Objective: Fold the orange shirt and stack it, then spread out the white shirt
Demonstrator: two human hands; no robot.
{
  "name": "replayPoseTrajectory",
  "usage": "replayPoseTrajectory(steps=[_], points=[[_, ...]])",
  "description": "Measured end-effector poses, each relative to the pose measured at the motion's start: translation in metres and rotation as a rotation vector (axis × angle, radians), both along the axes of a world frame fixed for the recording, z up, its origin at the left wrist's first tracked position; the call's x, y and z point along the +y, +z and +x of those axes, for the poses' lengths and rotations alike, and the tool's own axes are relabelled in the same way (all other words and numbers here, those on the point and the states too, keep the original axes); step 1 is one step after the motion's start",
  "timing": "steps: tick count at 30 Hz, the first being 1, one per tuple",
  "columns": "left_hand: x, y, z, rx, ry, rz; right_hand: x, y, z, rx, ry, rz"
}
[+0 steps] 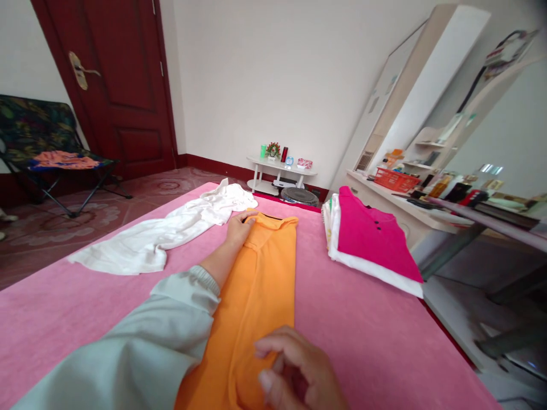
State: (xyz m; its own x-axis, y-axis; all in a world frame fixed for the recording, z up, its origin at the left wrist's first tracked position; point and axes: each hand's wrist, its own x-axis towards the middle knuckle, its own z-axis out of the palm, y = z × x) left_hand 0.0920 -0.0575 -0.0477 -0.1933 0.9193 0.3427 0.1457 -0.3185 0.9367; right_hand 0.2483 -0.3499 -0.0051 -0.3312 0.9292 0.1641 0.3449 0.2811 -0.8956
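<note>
An orange shirt (273,273), folded into a long narrow strip, lies lengthwise on a pink-covered bed (354,341), its collar end pointing away from me. My left hand (240,229) reaches to the far end and pinches the shirt's left corner beside the collar. Over the near end hovers my right hand (301,370), fingers loosely curled and the thumb apart from them, with nothing visible between them. A crumpled white garment (171,233) stretches out to the left of the shirt. On the right sits a stack of folded clothes with a magenta top (374,233) uppermost.
A low white table (282,165) with small items stands by the far wall. Along the right is a dressing table (397,202) holding a red basket (395,180) and bottles. A folding chair (51,148) with an orange-pink cloth stands left, near a dark red door (123,80).
</note>
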Motion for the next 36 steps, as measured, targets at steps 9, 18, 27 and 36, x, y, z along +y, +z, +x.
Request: replayPoseTrajectory(steps=[9, 18, 27, 36], points=[[0.001, 0.002, 0.000, 0.042, 0.082, 0.005, 0.201, 0.031, 0.040, -0.061, -0.483, 0.161], [-0.010, 0.012, 0.001, 0.405, 0.107, -0.070, 0.274, -0.001, 0.041, -1.086, -0.504, 0.254], [-0.018, 0.020, 0.003, 0.555, 0.049, -0.122, 0.285, 0.009, 0.032, -1.070, -0.554, 0.434], [-0.015, 0.020, 0.003, 0.458, 0.080, -0.094, 0.307, -0.002, 0.053, -1.074, -0.720, 0.256]])
